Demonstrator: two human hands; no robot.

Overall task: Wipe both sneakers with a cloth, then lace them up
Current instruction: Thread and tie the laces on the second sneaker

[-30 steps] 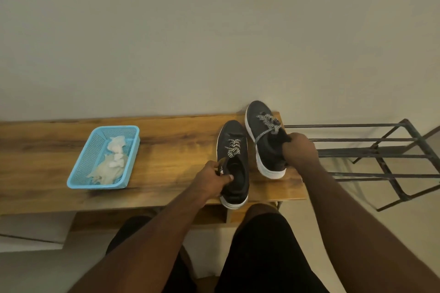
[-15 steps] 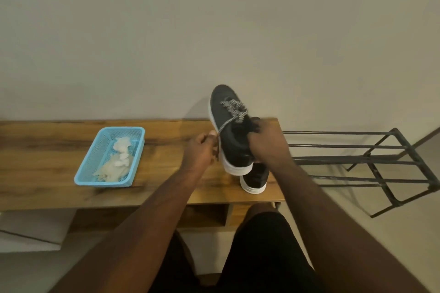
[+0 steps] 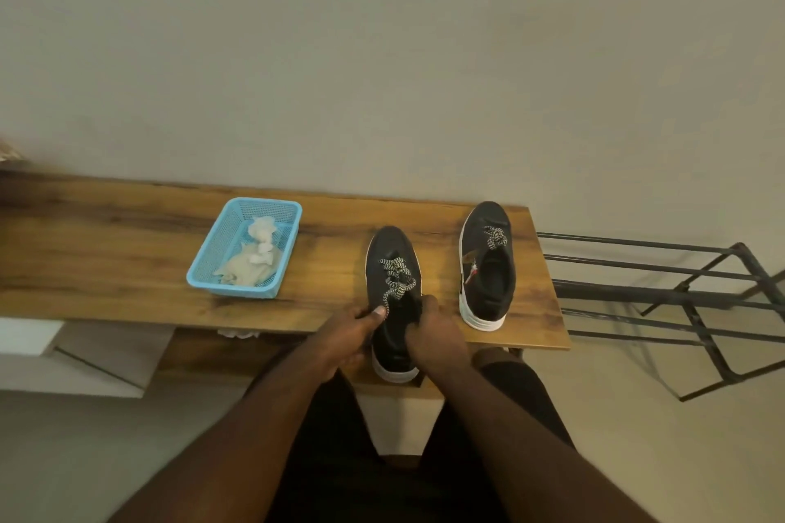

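Standing against the wall, the long wooden desk (image 3: pixel 127 268) holds everything, and a dark metal rack (image 3: pixel 679 301) stands on the floor to its right. A blue basket (image 3: pixel 204 272) sits on the desk with a pale crumpled cloth (image 3: pixel 250 263) inside it. Two black sneakers with white soles lie on the desk, both with toes pointing away toward the wall and heels toward the person. The near sneaker (image 3: pixel 393 251) is in the middle, its heel hanging over the front edge. The far sneaker (image 3: pixel 488 280) rests well apart, near the right end. The left hand (image 3: pixel 340 335) has its fingers (image 3: pixel 376 312) pinching a black-and-white lace (image 3: pixel 393 284) of the near sneaker. The right hand (image 3: pixel 433 335) has curled fingers gripping that sneaker at its opening.
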